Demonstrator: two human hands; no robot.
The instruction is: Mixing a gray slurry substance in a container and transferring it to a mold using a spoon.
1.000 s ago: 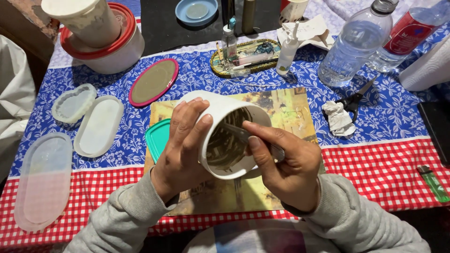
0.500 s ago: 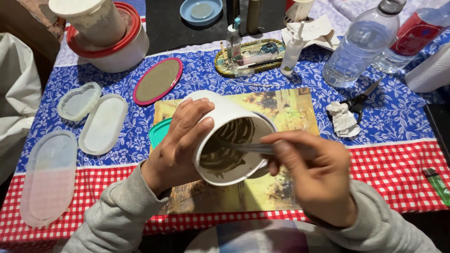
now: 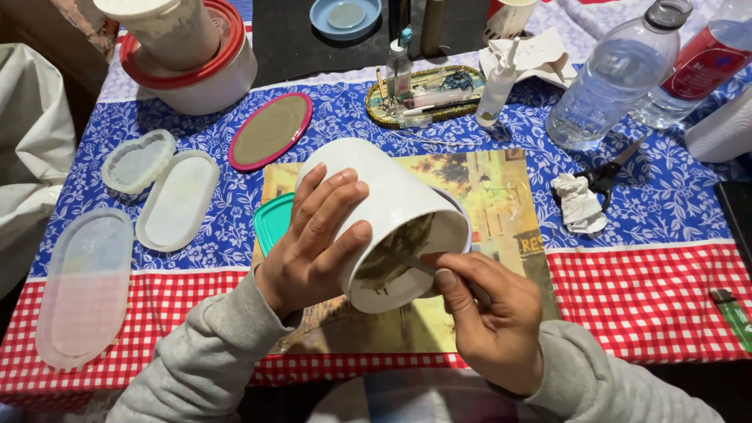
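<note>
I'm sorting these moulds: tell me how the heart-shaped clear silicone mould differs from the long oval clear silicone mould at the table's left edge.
The heart-shaped clear silicone mould is small and lies on the blue floral cloth; the long oval clear silicone mould is far bigger and spans both blue and red-checked cloth. The heart has a notched outline; the oval is smooth. Both are translucent, shallow and lie flat.

— What can you see around the edges from where you sit?

— I see a table (image 3: 313, 47). Its top is dark, almost black, at the far side. A cloth (image 3: 674, 196) covers most of it. The cloth is blue with white flowers, and the near part has red and white checks.

— Any walls or windows?

— I can't see any. On the left there is something big and white (image 3: 27, 157), just beside the table. I can't tell what it is.

— Is it bright?

— Yes, the light is soft and even. The bottom corners look dark.
</note>
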